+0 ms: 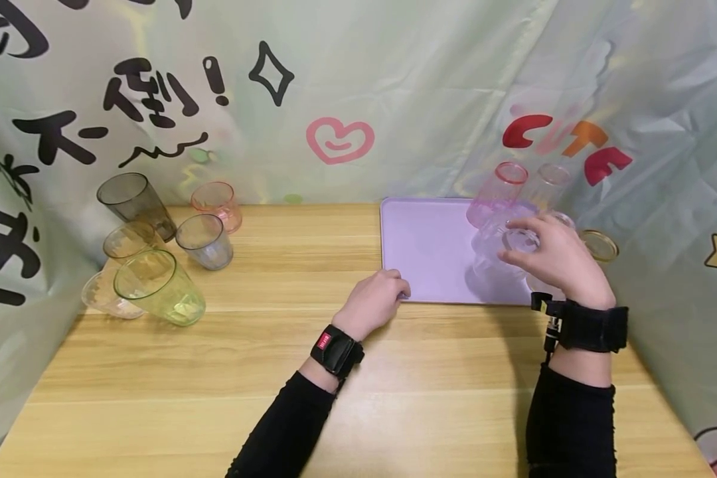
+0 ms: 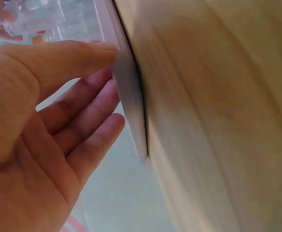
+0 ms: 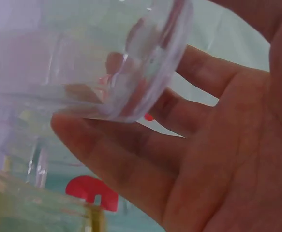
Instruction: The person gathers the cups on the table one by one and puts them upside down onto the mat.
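Observation:
My left hand [image 1: 372, 302] pinches the front left corner of a purple tray [image 1: 424, 245]. In the left wrist view, its thumb [image 2: 102, 52] lies along the tray rim [image 2: 131, 92] with the fingertips against the side. Over the tray's right half, my right hand [image 1: 558, 255] holds a clear cup [image 3: 107, 63] near its base, fingers around it. That cup appears mouth down in the head view. Behind it a pink glass [image 1: 492, 199] stands upside down on the tray, with a pale glass [image 1: 551, 182] beside it. The right hand partly hides other glasses.
A gold-rimmed glass [image 1: 600, 245] shows right of my right hand. On the left stand a tall grey glass [image 1: 140, 206], an orange-pink one [image 1: 221, 206], a small grey one [image 1: 209, 245], an amber one [image 1: 128, 242], a clear one [image 1: 110, 299] and a yellow-green one [image 1: 167, 292]. Printed curtains border the table.

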`<state>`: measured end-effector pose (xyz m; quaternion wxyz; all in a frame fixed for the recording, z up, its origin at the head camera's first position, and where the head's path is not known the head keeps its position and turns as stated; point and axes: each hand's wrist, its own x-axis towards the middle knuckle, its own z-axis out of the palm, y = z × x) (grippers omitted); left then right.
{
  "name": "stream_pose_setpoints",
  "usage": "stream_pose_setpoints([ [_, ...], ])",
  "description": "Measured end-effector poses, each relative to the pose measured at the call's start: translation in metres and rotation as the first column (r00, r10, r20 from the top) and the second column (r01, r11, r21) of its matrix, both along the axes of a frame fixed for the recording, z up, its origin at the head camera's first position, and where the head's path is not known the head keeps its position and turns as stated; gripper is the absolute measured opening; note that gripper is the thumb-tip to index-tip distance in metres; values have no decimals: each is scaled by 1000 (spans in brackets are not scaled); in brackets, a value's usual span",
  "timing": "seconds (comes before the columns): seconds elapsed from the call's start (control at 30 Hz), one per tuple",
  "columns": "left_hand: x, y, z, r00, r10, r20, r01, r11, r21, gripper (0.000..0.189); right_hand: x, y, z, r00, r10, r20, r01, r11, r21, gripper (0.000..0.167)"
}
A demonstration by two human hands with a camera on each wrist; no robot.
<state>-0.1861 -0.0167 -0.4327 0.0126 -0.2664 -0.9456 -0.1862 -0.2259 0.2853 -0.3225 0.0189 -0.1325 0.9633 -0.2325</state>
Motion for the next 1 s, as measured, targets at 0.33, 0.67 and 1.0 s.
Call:
stream_pose_setpoints([
  [0.33,2,0,-2,1000,8,6,-8,1000,-20,24,-13,8,-18,997,75,10,-75,997,35,45],
  [0.67,1,0,-2,1000,13,18,-13,1000,-19,25,-20,12,-25,994,55,98,-63,995,77,46],
  [1.0,1,-1,-1,1000,11,27,-11,1000,-3,25,-21,11,-27,995,43,92,-50,996,76,46],
])
